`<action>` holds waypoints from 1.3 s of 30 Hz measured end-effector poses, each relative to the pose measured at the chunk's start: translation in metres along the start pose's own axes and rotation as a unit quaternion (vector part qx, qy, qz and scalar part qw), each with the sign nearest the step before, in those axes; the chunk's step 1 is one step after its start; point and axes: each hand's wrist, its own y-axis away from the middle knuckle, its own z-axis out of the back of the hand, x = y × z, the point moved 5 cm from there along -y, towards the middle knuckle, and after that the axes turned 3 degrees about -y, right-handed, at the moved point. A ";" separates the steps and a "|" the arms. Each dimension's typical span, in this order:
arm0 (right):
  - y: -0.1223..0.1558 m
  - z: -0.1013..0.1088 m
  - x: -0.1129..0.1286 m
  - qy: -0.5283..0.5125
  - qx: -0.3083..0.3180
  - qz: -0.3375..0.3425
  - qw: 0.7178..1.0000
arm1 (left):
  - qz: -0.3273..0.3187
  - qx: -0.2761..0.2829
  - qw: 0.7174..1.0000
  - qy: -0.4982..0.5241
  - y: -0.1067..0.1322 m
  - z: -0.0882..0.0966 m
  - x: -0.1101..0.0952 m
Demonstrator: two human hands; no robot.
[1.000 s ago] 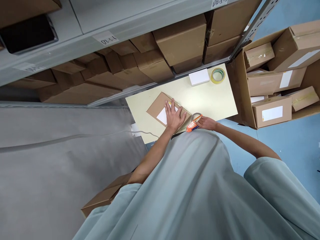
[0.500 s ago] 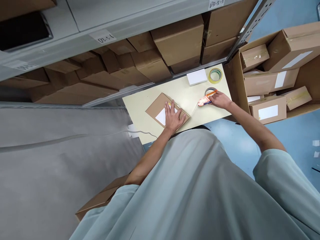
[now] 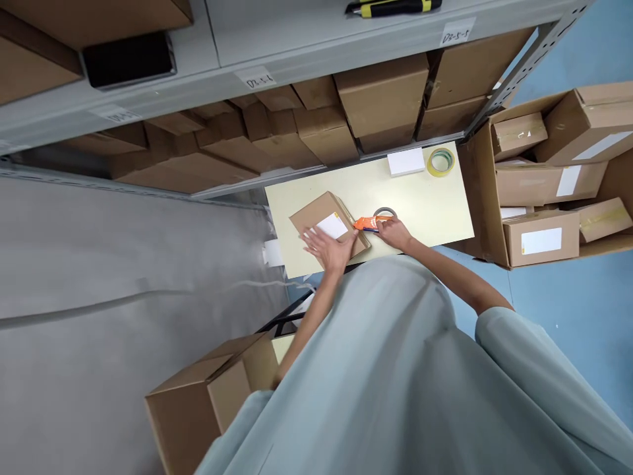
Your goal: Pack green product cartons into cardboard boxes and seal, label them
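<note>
Grey metal shelving (image 3: 346,58) stands along the far edge of that pale table (image 3: 425,211); blue floor (image 3: 568,316) stretches off right, a dull grey surface (image 3: 99,264) left

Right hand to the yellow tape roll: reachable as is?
Reach, likely yes: bare table lies between the right hand and the yellow tape roll. Grasp, probably not: that hand holds the orange tape dispenser.
</note>
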 end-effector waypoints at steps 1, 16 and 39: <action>-0.001 -0.002 0.005 -0.004 -0.001 -0.001 1.000 | 0.063 -0.012 0.998 0.009 0.004 -0.003 0.006; 0.004 -0.022 0.027 0.005 -0.032 0.021 0.999 | 0.096 0.047 0.994 0.002 -0.041 0.005 0.008; 0.042 -0.017 -0.009 0.046 0.035 0.185 0.981 | -0.255 0.169 0.949 -0.069 -0.017 0.024 0.032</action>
